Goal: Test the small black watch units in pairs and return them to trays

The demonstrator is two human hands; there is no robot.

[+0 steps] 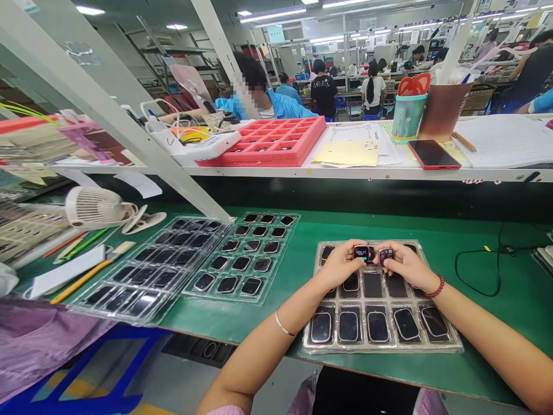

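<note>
My left hand (344, 265) pinches a smartwatch body (361, 253) whose small screen is lit with text. Close beside it, my right hand (405, 266) grips a second watch body (386, 256), also with a lit display. Both are held just above a clear plastic tray (382, 347) on the green bench. Square watch bodies with dark screens, such as one in the front row (378, 327), sit in the tray's pockets. Two pockets under my hands hold no watch. My wrists and fingers hide part of the back rows.
Left of my tray lie another tray of watches (252, 246) and a stack of trays (151, 259). A white fan (97, 206) stands further left. A black cable (500, 271) curls at the right. The shelf bears a red foam tray (276, 144) and a phone (434, 154).
</note>
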